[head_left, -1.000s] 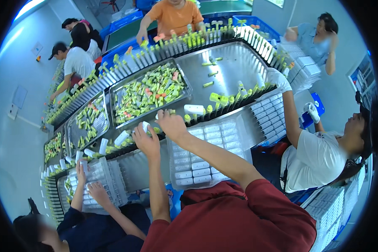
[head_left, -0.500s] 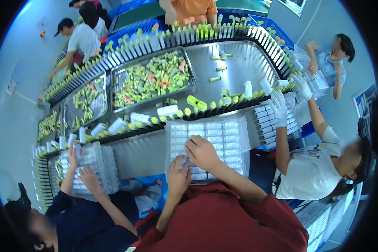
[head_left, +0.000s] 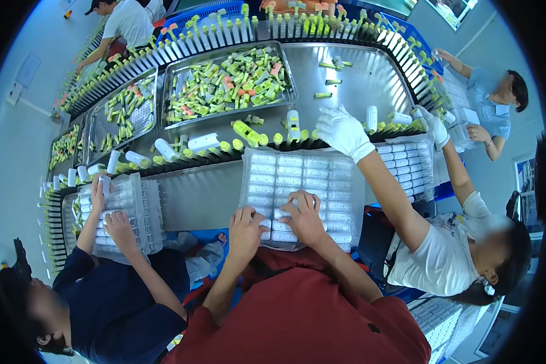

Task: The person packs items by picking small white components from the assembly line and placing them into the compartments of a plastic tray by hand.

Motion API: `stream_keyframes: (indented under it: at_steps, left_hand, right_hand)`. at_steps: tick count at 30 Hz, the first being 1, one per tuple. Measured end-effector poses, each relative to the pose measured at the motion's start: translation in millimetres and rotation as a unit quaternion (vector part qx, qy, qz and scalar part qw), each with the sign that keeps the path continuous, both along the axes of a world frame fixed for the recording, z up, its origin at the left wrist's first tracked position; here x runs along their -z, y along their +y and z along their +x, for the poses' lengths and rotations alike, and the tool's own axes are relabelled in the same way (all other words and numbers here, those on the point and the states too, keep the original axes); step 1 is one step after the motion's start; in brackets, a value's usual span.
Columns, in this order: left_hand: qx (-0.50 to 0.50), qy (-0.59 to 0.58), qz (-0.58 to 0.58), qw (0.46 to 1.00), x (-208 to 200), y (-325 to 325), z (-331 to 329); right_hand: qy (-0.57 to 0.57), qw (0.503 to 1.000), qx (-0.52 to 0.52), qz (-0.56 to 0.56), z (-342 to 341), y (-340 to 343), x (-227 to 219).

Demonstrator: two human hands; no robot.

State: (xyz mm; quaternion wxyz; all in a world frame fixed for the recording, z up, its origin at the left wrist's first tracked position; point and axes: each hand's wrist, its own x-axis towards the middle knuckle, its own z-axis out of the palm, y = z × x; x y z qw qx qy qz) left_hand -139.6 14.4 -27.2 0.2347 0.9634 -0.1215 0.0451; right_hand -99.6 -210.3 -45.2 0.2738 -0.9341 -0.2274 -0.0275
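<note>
A clear plastic tray [head_left: 297,159] lies before me with rows of white cylindrical casings [head_left: 340,206] in its slots. At the tray's near left corner my left hand [head_left: 247,232] bends its fingers round the end of a white casing [head_left: 266,225]. Just right of it, my right hand [head_left: 304,221] curls over the near middle rows, thumb and fingers closed about another white casing [head_left: 280,214]. Both casings are partly covered by my fingers. The two hands are close together but apart.
Beyond the tray runs a looped conveyor [head_left: 215,156] carrying white and yellow-green pieces. Inside it sits a metal tray [head_left: 170,120] of yellow-green parts. A co-worker's gloved hand [head_left: 346,132] reaches over the line at right. Another person's hands [head_left: 120,229] work over a tray at left.
My right hand has moved right and nearer me, and my left hand has shifted left, so they no longer overlap. The co-worker's gloved hand has swung left toward the line above my tray.
</note>
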Motion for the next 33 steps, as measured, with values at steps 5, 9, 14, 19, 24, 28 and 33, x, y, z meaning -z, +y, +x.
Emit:
stream_keyframes:
  at_steps: [5,9,14,19,24,28,33]
  left_hand:
    - [-0.032,-0.106,-0.049,0.993,1.9,8.8,-11.6]
    - [-0.147,0.031,-0.289,0.945,1.2,9.0,-11.9]
    - [-0.202,-0.003,-0.539,0.817,8.7,-2.3,-22.0]
    - [-0.158,-0.033,-0.608,0.777,-27.1,-37.5,-3.0]
    - [-0.064,-0.105,-0.607,0.785,-65.1,-52.0,20.9]
    - [-0.046,-0.086,-0.553,0.827,-55.3,-59.5,34.8]
    - [-0.006,0.047,-0.518,0.854,-13.5,-72.3,62.9]
  right_hand:
    - [0.152,0.975,0.089,0.135,34.8,21.2,-48.8]
    - [-0.124,0.968,0.17,0.137,140.0,78.8,-74.2]
    - [-0.054,0.994,0.073,-0.067,189.2,161.4,-66.1]
    - [-0.081,0.994,0.06,-0.037,206.7,182.0,-43.9]
    - [0.06,0.993,-0.02,0.098,139.4,168.7,-41.2]
    - [-0.114,0.985,-0.077,0.102,49.2,61.7,-9.3]
    - [-0.02,0.993,-0.081,-0.084,-37.0,-11.9,5.1]
